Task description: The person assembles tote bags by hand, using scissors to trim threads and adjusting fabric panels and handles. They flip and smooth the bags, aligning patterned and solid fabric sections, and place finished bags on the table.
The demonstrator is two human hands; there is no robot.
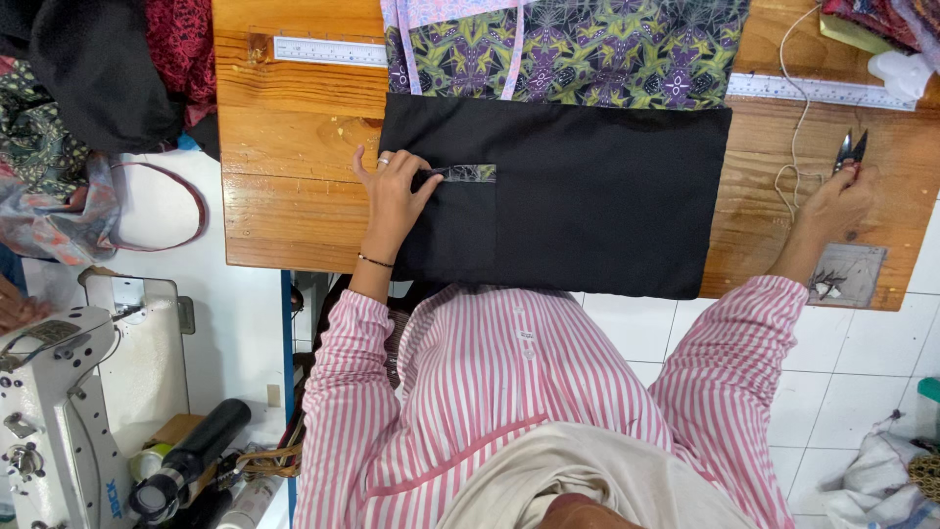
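Your left hand [394,196] is pressing flat, fingers spread, on the black cloth [587,196], fingertips touching its small patterned strip [468,173]. Your right hand [834,201] is gripping metal thread snips [849,150] (blades pointing away) over bare wooden table [294,137], just beside the cloth's right edge and a loose white cord [795,147].

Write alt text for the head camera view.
Seen from above, a person in a pink striped shirt presses the left hand on black fabric spread on a wooden table, while the right hand holds small thread snips. Patterned purple-green cloth lies beyond.
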